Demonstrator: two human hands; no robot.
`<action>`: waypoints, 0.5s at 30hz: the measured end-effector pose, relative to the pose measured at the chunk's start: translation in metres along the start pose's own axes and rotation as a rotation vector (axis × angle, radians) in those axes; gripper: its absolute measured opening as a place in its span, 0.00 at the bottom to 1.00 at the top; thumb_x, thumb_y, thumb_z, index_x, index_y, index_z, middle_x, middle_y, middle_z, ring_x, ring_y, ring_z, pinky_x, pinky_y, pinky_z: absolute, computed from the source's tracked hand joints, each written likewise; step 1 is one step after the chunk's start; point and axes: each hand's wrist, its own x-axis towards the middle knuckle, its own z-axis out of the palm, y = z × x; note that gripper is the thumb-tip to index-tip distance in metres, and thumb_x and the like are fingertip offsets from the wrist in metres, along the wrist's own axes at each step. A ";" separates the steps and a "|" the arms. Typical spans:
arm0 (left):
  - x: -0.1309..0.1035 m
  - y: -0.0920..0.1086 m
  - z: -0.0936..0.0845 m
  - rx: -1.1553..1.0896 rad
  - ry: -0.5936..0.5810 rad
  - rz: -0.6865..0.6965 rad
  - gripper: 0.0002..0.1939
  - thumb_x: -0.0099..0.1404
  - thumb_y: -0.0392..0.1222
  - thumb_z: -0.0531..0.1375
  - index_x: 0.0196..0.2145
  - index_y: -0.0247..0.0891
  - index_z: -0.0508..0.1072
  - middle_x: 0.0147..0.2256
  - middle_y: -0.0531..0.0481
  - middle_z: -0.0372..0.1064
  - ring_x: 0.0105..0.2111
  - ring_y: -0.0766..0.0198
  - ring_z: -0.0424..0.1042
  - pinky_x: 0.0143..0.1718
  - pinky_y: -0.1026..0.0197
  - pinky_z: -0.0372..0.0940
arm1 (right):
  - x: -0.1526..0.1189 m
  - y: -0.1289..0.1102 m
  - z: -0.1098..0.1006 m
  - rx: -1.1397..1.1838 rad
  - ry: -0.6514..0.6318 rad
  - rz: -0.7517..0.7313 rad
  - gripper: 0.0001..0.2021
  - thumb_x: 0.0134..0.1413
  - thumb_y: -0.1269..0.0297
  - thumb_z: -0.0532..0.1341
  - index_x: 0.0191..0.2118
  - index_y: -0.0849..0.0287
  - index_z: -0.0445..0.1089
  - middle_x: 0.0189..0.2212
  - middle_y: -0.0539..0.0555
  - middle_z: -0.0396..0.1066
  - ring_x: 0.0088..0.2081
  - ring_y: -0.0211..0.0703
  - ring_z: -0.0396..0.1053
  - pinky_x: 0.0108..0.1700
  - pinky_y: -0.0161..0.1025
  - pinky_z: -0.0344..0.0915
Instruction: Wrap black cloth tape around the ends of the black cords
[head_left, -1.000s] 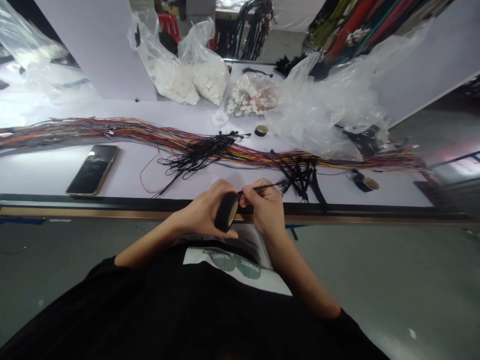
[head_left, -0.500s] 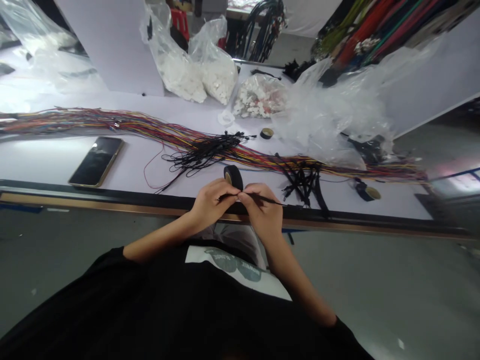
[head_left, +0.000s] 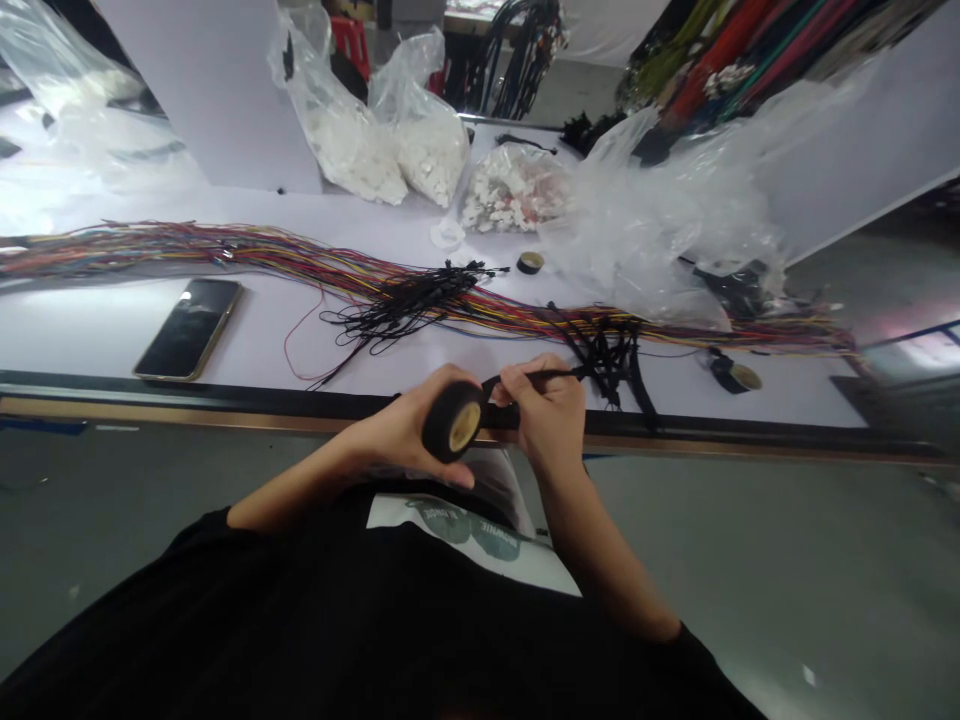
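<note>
My left hand [head_left: 409,430] is closed around a roll of black tape [head_left: 454,420], its tan core turned up towards me. A short stretch of tape runs from the roll to my right hand [head_left: 551,410]. There my thumb and fingers pinch a thin black cable [head_left: 562,374], which extends right towards a tangle of short black pieces [head_left: 609,360]. Both hands are over the front edge of the table. Behind them a bunch of thin black cables [head_left: 420,297] rests on a long bundle of coloured wires [head_left: 300,248].
A phone [head_left: 189,330] lies at the left. Other tape rolls sit at the back [head_left: 530,262] and at the right [head_left: 736,374]. Clear bags of white parts [head_left: 431,150] and crumpled plastic bags [head_left: 652,230] line the back. The table's dark front edge [head_left: 247,397] runs before me.
The tape roll, upright above my fingertips before, is now gripped in my left palm and tilted towards me. My hands have drawn slightly apart, with tape stretched between them.
</note>
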 end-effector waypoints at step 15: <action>0.018 -0.010 0.020 0.510 0.321 0.149 0.04 0.58 0.32 0.55 0.28 0.37 0.67 0.27 0.54 0.65 0.28 0.70 0.64 0.29 0.68 0.59 | -0.014 -0.010 0.001 -0.146 0.000 -0.068 0.12 0.48 0.56 0.62 0.22 0.56 0.64 0.16 0.45 0.64 0.20 0.35 0.64 0.24 0.34 0.61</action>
